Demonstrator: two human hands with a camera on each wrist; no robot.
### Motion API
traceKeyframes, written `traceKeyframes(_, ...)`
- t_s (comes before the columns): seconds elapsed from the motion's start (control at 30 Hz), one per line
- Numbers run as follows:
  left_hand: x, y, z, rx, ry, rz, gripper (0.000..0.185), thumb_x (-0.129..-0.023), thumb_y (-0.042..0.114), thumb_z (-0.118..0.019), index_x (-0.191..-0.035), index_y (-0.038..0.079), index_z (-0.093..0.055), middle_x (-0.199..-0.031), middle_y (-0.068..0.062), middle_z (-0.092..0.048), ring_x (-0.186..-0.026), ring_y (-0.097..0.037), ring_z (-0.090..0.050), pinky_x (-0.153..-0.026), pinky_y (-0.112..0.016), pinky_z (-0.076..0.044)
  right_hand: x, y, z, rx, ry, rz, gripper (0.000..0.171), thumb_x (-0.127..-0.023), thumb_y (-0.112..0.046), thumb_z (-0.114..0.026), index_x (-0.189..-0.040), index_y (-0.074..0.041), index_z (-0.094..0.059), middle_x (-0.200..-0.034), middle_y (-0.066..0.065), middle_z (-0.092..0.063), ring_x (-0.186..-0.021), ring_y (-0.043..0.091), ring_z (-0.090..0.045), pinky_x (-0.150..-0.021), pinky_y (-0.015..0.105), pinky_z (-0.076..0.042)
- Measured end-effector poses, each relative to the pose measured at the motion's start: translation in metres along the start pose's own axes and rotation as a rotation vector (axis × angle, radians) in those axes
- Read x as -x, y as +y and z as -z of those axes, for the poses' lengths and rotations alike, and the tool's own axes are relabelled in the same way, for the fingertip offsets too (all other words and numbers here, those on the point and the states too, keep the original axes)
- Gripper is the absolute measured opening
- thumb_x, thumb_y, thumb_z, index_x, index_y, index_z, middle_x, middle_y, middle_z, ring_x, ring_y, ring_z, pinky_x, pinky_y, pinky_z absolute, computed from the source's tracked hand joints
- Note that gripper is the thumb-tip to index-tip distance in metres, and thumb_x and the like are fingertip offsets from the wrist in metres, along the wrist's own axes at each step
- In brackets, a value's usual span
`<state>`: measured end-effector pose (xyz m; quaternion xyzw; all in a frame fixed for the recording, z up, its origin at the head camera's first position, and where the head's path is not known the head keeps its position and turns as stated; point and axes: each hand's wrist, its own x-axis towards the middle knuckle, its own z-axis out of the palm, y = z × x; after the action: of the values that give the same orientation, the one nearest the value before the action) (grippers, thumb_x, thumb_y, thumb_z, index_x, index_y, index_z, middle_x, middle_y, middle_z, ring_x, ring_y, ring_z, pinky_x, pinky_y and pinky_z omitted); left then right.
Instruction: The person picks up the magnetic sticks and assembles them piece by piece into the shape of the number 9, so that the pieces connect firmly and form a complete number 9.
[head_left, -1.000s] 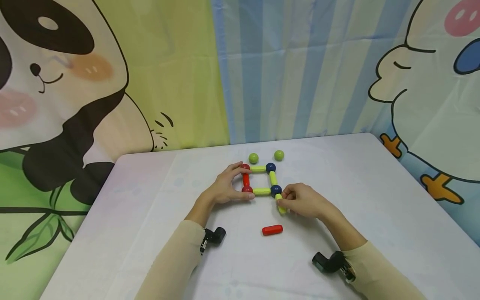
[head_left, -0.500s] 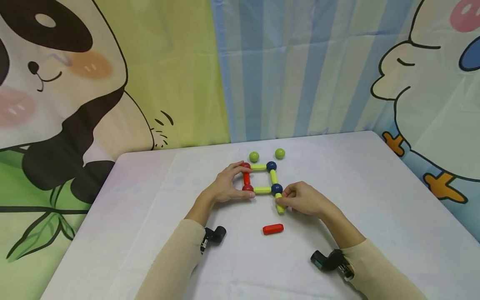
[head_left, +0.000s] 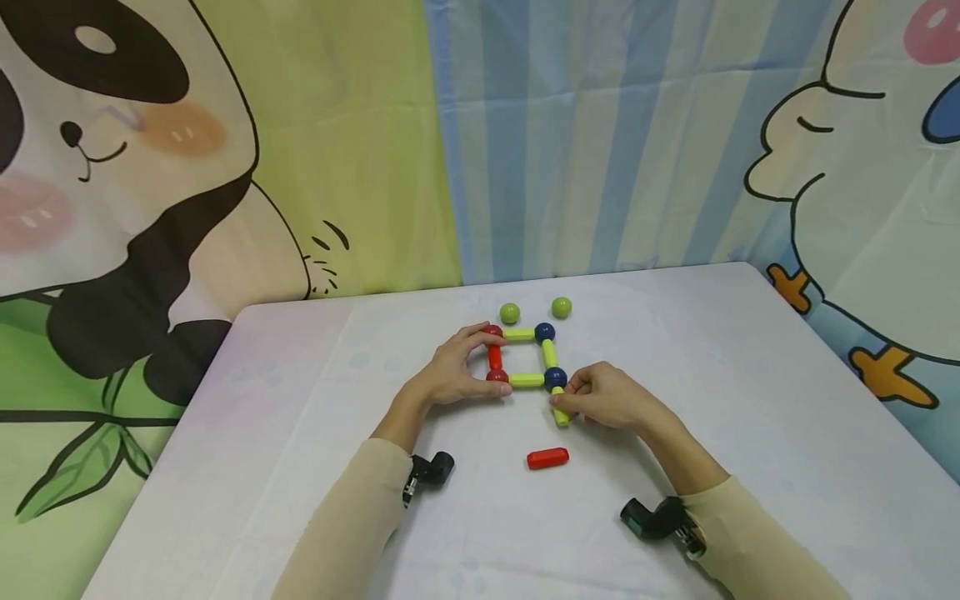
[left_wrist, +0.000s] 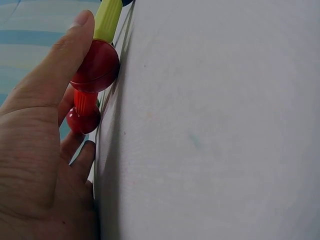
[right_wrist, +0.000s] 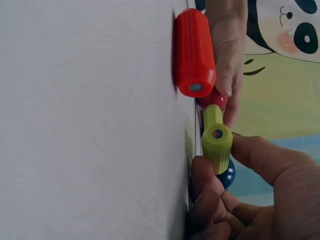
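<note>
Clasping a square frame [head_left: 527, 380], the left grip [head_left: 454, 372] likely steadies it.
At its corner, the right grip [head_left: 607, 397] pinches a yellow rod [head_left: 562, 418].

"What sort of place would you call this?"

"A tabletop recording corner, by the look of it. A left camera [head_left: 432, 471] sits by the left sleeve [head_left: 341, 525], and a right camera [head_left: 652, 521] by the right sleeve [head_left: 765, 546]."

"It could pass for a playroom."

"The decor suits one: creased printed hangings with a cartoon panda [head_left: 142, 183], a blue-striped panel [head_left: 592, 142] and a plump white figure [head_left: 892, 233] with orange feet (chick or duck, I cannot tell). The ball-and-stick toy [head_left: 527, 381] fits too."

"Home or studio, then?"

"I cannot tell. The hangings fill the view behind the white-covered table [head_left: 750, 400]."
</note>
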<state>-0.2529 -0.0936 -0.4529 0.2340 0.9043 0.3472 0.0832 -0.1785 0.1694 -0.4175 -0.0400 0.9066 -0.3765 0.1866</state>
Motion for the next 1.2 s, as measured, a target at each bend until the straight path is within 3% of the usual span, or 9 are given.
traceKeyframes(0.23,0.003,-0.007,0.003,-0.016,0.006,0.030,0.078,-0.061,0.067,-0.075,-0.130,0.040,-0.051,-0.151,0.012,-0.024,-0.137,-0.022,-0.024,-0.102,-0.059,-0.027,-0.007,-0.002,-0.003,0.006,-0.028,0.026,0.032,-0.084,-0.040,-0.069,-0.088,-0.009,-0.064,-0.073,0.001,-0.066,-0.066,0.018,-0.055,-0.059,0.029,-0.042)
traceKeyframes(0.57,0.005,-0.011,0.003,-0.017,0.008,0.025,0.077,-0.063,0.066,-0.074,-0.131,0.040,-0.050,-0.152,0.009,-0.023,-0.138,-0.025,-0.023,-0.104,-0.060,-0.024,-0.027,0.006,0.016,0.071,-0.016,0.049,0.051,-0.086,-0.060,-0.055,-0.094,-0.010,-0.062,-0.082,0.005,-0.062,-0.070,0.021,-0.054,-0.060,0.031,-0.042)
traceKeyframes(0.8,0.004,-0.009,-0.004,-0.017,-0.004,0.025,0.078,-0.062,0.070,-0.071,-0.131,0.041,-0.049,-0.152,0.012,-0.022,-0.138,-0.024,-0.023,-0.103,-0.059,-0.027,-0.046,0.025,0.031,0.006,0.076,0.102,0.047,-0.092,-0.052,-0.051,-0.104,-0.007,-0.058,-0.087,0.010,-0.059,-0.068,0.022,-0.055,-0.060,0.033,-0.047)
traceKeyframes(0.93,0.003,-0.007,-0.004,-0.021,0.002,0.040,0.079,-0.061,0.073,-0.070,-0.131,0.043,-0.048,-0.152,0.013,-0.021,-0.138,-0.024,-0.022,-0.102,-0.060,-0.027,-0.056,0.027,0.041,0.053,0.146,0.105,0.047,-0.091,-0.050,-0.055,-0.110,-0.008,-0.055,-0.095,0.011,-0.059,-0.069,0.021,-0.057,-0.059,0.032,-0.048)
traceKeyframes(1.2,-0.003,-0.001,-0.003,-0.045,0.010,0.007,0.077,-0.063,0.072,-0.069,-0.131,0.042,-0.048,-0.153,0.012,-0.021,-0.139,-0.024,-0.023,-0.104,-0.058,-0.026,-0.084,0.034,0.054,0.024,0.256,0.144,0.059,-0.089,-0.051,-0.058,-0.123,-0.005,-0.044,-0.119,0.014,-0.050,-0.098,0.029,-0.056,-0.078,0.039,-0.048)
